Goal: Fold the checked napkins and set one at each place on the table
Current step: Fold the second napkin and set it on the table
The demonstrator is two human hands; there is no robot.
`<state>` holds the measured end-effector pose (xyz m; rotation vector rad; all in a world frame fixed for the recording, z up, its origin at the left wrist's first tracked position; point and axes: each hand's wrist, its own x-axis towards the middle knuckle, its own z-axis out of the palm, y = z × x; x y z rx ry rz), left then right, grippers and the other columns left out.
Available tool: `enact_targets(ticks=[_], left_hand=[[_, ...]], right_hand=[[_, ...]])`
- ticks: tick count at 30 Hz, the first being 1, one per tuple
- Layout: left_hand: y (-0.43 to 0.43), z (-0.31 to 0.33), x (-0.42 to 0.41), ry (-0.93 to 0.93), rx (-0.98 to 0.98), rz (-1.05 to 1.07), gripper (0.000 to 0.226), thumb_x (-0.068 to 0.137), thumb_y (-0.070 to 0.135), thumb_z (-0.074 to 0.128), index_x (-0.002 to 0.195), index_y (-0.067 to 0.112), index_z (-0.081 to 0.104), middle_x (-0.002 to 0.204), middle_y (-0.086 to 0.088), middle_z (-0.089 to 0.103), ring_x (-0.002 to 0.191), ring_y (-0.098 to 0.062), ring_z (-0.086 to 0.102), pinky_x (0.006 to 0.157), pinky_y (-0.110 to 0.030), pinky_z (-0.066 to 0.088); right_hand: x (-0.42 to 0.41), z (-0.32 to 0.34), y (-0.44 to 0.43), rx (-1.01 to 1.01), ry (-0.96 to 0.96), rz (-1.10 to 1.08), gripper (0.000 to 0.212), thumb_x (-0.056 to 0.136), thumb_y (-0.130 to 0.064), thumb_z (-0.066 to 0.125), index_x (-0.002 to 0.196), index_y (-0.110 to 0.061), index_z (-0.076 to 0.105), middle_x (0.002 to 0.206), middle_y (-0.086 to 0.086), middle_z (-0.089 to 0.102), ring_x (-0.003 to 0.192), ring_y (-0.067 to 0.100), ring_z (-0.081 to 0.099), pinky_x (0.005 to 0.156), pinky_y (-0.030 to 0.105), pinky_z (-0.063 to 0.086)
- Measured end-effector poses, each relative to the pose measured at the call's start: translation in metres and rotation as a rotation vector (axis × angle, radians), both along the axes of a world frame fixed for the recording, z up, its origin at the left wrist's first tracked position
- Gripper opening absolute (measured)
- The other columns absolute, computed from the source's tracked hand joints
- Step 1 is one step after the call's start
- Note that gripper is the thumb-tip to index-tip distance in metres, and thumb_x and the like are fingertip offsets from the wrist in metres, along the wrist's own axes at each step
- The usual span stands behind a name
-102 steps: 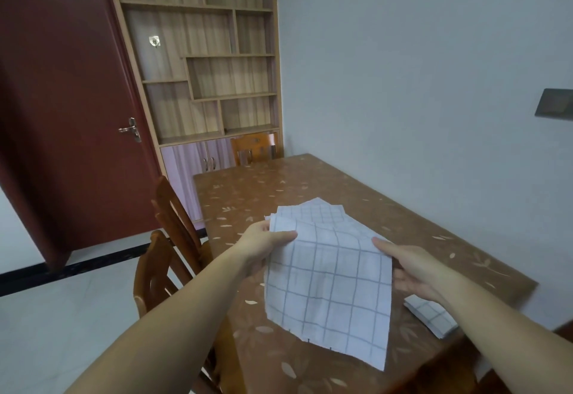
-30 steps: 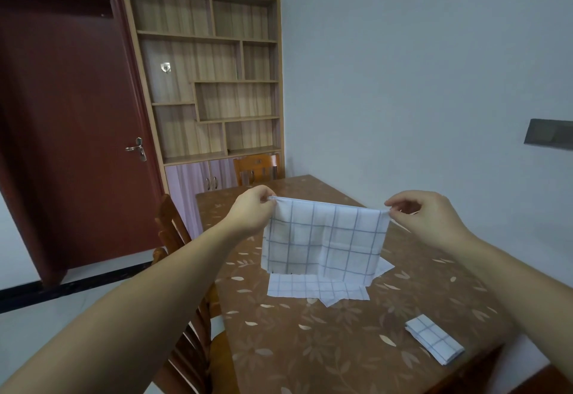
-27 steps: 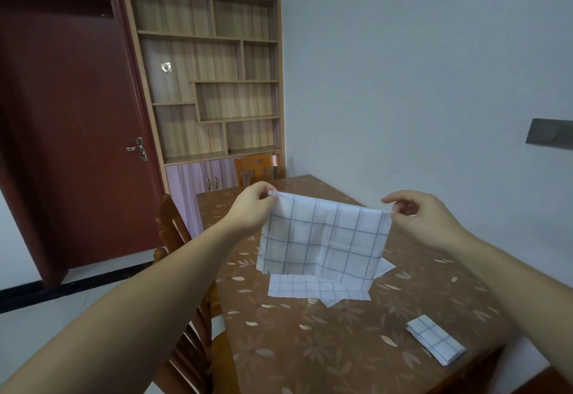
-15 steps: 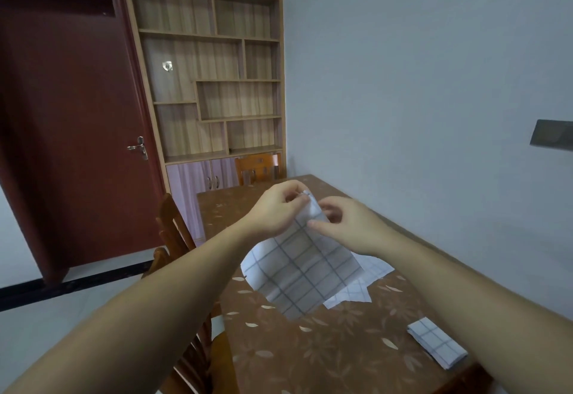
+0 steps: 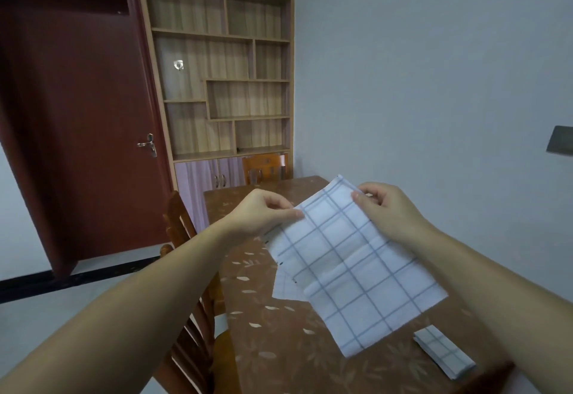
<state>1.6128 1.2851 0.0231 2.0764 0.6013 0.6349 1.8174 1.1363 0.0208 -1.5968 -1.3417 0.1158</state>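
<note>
A single wide-angle view is given, worn at head height and taken from the near end of the table (image 5: 279, 356). It is faced forward and tipped somewhat downward, so that the tabletop is seen receding toward 12 o'clock. The left hand (image 5: 263, 212) and right hand (image 5: 389, 210) are caught close in, just ahead, and the near field between and below them is filled by the checked napkin (image 5: 350, 269). The door (image 5: 77, 114) is placed at 10 o'clock, the shelf unit (image 5: 217, 83) at 11 o'clock, and the wall (image 5: 434, 83) from 1 to 3 o'clock. Straight edges are bowed toward the frame borders.
</note>
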Motion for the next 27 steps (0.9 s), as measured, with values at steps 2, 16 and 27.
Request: enact_targets(ticks=[2, 16, 27], left_hand=[[-0.004, 0.0, 0.004, -0.033, 0.017, 0.025, 0.016, 0.086, 0.03, 0.072, 0.081, 0.016, 0.077, 0.087, 0.0, 0.075, 0.084, -0.015, 0.071, 0.071, -0.027, 0.06], [-0.039, -0.015, 0.049, -0.219, -0.591, -0.19, 0.038, 0.091, 0.038, 0.061, 0.117, 0.01, 0.066, 0.116, -0.009, 0.072, 0.111, -0.03, 0.066, 0.101, -0.05, 0.049], [-0.05, -0.022, 0.059, -0.141, -0.589, -0.161, 0.029, 0.088, 0.016, 0.07, 0.115, 0.006, 0.068, 0.109, -0.007, 0.075, 0.1, -0.027, 0.071, 0.09, -0.043, 0.056]], right_hand=[[0.003, -0.004, -0.003, 0.011, -0.127, -0.112, 0.024, 0.098, -0.024, 0.053, 0.079, -0.013, 0.064, 0.047, -0.016, 0.046, 0.05, 0.002, 0.042, 0.051, 0.015, 0.03], [0.034, 0.0, -0.023, 0.304, 0.13, -0.407, 0.029, 0.1, -0.025, 0.047, 0.085, -0.008, 0.065, 0.071, 0.002, 0.059, 0.063, 0.012, 0.05, 0.057, 0.018, 0.038], [0.037, -0.001, -0.034, 0.199, 0.225, -0.421, 0.036, 0.097, -0.033, 0.054, 0.086, -0.001, 0.066, 0.077, 0.008, 0.064, 0.071, 0.018, 0.056, 0.063, 0.027, 0.043]])
